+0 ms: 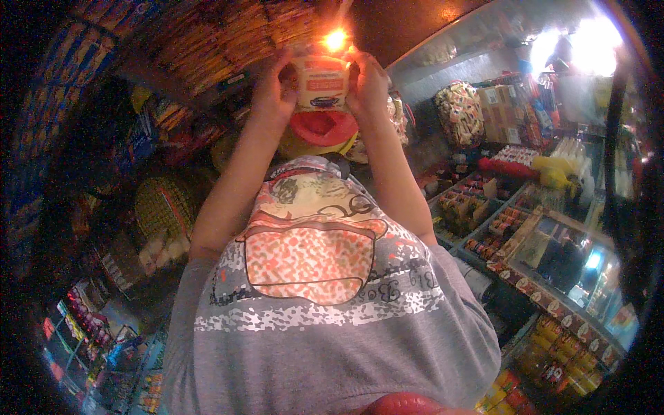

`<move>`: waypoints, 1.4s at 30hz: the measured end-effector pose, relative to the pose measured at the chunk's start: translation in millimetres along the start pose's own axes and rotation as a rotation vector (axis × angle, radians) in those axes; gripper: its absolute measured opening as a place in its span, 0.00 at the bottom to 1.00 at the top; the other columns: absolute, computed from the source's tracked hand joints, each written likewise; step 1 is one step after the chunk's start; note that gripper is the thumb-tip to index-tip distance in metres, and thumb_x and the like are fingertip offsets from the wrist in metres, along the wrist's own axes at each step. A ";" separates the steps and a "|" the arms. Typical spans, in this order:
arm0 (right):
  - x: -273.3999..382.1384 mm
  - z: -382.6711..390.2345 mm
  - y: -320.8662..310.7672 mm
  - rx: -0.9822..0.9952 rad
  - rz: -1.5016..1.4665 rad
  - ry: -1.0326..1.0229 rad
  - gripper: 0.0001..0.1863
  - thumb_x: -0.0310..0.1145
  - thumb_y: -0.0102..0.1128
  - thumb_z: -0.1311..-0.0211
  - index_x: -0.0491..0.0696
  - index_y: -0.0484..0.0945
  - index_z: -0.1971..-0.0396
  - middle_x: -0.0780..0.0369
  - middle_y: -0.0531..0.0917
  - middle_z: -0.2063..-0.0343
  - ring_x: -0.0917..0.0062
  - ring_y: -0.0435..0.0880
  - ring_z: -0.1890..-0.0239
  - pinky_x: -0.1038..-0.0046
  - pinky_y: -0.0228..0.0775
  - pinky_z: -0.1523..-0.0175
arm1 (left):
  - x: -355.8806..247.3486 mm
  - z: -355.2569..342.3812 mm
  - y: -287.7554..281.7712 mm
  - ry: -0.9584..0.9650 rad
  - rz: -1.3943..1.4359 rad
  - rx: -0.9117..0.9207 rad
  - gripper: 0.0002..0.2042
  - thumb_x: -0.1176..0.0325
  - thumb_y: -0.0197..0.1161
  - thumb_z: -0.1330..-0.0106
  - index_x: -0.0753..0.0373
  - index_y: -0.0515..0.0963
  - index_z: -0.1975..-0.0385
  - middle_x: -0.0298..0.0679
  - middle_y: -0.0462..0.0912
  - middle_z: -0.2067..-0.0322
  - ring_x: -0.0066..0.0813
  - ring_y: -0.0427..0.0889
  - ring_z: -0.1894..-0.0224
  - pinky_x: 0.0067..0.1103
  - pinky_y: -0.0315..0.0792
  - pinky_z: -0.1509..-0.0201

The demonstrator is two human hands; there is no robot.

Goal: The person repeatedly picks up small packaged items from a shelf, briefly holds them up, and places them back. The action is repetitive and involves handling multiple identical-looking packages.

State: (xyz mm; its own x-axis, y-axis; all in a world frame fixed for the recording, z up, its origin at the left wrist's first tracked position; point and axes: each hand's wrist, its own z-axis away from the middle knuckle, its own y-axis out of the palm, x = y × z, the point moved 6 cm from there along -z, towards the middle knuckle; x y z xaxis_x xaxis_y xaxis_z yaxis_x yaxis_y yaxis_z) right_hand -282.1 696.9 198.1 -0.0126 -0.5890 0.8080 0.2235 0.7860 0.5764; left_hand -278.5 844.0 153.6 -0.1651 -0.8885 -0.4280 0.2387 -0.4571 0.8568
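Up at the top middle, both my hands grip a small cream and orange packet (324, 81) with a dark bowl picture near its lower edge. My left hand (279, 88) is closed on its left side, and my right hand (368, 81) on its right side. Fingers behind the packet are hidden. Just beneath it shows a red, rounded, hollow-looking thing (324, 128) with a yellow edge under it; its kind I cannot make out. A bright bulb (335, 40) glows close above the packet.
On the right, a divided tray (470, 200) of small goods sits by a framed glass panel (553, 256). Behind are a cardboard box (499, 114) and a patterned bundle (458, 114). To the left are a round woven thing (164, 207) and racks of colourful packets (83, 325).
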 end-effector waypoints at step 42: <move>54.9 107.0 -27.9 0.205 0.518 -0.112 0.25 0.28 0.56 0.47 0.42 0.60 0.49 0.60 0.72 0.55 0.78 0.70 0.52 0.74 0.63 0.48 | 48.1 72.1 62.9 -0.347 -0.603 0.608 0.14 0.69 0.56 0.41 0.67 0.69 0.57 0.37 0.76 0.62 0.20 0.75 0.62 0.19 0.71 0.56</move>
State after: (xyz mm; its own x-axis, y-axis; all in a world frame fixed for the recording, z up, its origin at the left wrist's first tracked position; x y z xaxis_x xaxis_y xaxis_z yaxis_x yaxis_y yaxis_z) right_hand -393.3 662.7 239.4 -0.0577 -0.1024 0.9931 0.0344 0.9939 0.1045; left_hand -340.4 775.4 207.7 -0.3990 -0.4000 -0.8251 -0.5088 -0.6520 0.5621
